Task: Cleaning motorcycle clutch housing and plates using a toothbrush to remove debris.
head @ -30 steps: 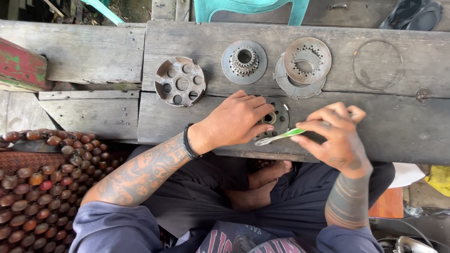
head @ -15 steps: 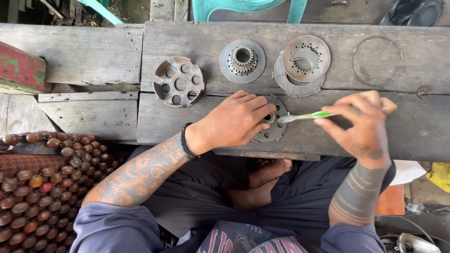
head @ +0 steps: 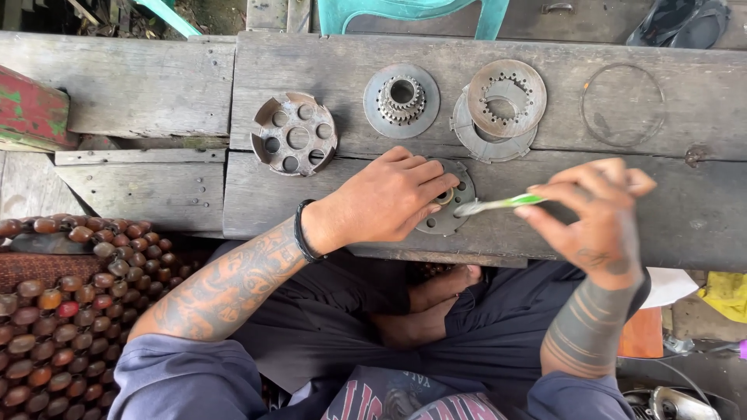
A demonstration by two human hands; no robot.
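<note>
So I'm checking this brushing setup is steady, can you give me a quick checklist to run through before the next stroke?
1. Left hand pins the round metal plate flat on the wooden bench: ok.
2. Right hand grips the green toothbrush by its handle: ok.
3. Brush head reaches the plate's centre: ok, it lies by the hole.
4. Plate fully supported: cannot tell, it sits near the bench's front edge, partly under the hand.
5. Other parts out of the brush's path: ok, the holed drum, toothed hub and stacked rings lie farther back.
</note>
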